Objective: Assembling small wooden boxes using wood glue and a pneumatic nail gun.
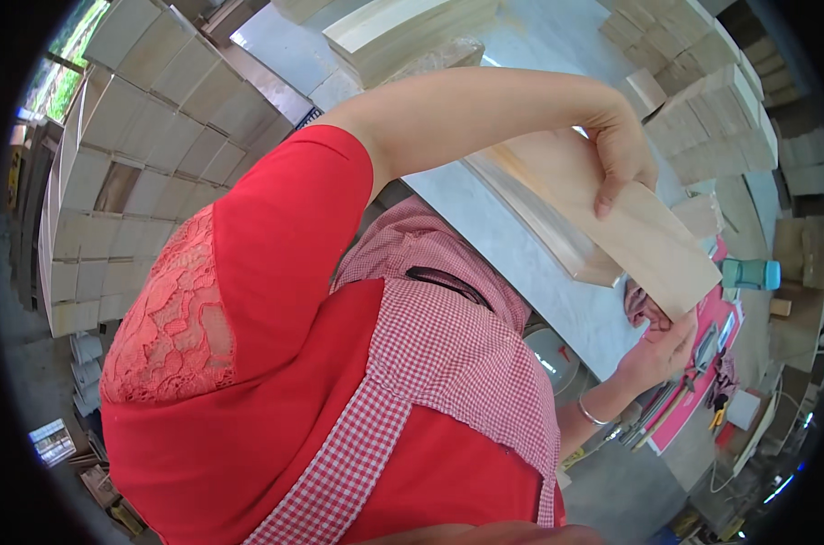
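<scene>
A thin, pale wooden board (pixel 644 245) is held at a slant above the table. My left hand (pixel 621 159) grips its upper side, with the thumb on the face and the other fingers partly hidden. At the board's lower end, my right hand (pixel 662 350) is closed around the corner, a bracelet on its wrist. Under the board, a stack of similar wooden boards (pixel 557 236) lies on the light grey-blue tabletop (pixel 485 227). A crumpled checked cloth (pixel 644 304) shows beside my right hand.
More wood pieces (pixel 716 123) are stacked at the far right of the table, others (pixel 403 36) at the top. A blue-green bottle (pixel 751 274) and a pink mat (pixel 671 418) with tools are at the right. A tall wall of stacked wood blocks (pixel 148 173) stands left.
</scene>
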Motion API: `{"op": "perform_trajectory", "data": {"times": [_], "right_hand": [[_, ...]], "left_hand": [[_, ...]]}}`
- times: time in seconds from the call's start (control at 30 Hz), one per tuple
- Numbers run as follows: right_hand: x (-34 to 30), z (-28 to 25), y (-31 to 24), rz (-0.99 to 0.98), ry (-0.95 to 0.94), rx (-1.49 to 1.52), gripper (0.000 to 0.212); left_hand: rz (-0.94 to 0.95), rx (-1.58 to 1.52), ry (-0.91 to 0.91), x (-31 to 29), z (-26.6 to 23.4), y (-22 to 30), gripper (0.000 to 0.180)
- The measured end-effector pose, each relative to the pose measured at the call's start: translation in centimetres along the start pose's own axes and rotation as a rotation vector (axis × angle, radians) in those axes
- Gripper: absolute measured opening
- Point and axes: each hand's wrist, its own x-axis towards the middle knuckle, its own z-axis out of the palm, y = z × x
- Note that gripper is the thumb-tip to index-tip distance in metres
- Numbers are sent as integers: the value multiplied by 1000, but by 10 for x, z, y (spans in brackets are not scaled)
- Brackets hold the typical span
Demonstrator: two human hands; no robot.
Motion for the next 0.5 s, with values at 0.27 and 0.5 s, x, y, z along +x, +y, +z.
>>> {"op": "perform_trajectory", "data": {"times": [0.27,0.5], "right_hand": [[-8,2,13,-54,156,25,26],[-16,17,5,9,143,-3,27]], "left_hand": [[-33,898,917,1,79,32,44],[333,1003,1231,38,132,23,54]]}}
